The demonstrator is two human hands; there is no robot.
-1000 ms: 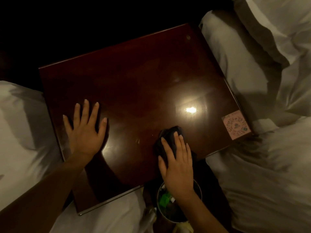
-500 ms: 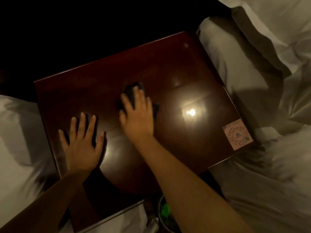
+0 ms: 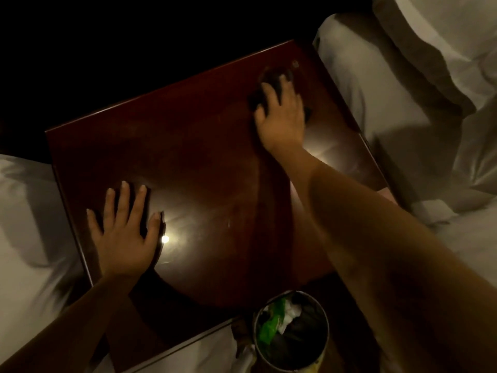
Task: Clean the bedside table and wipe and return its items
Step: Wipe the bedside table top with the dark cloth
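The dark glossy wooden bedside table (image 3: 204, 157) fills the middle of the view, with no items standing on its top. My right hand (image 3: 281, 117) presses a dark cloth (image 3: 274, 79) flat on the far right corner of the table, fingers spread over it. My left hand (image 3: 125, 227) lies flat, palm down and fingers apart, near the table's left front edge, holding nothing. My right forearm crosses the table's right side and hides its front right corner.
White bedding (image 3: 419, 109) lies along the right side and another white bed (image 3: 24, 224) on the left. A round metal bin (image 3: 291, 332) with green and white rubbish stands below the table's front edge. Behind the table it is dark.
My right hand has slid the cloth from the front edge, across the middle, to the far right corner. My left hand has stayed flat in place.
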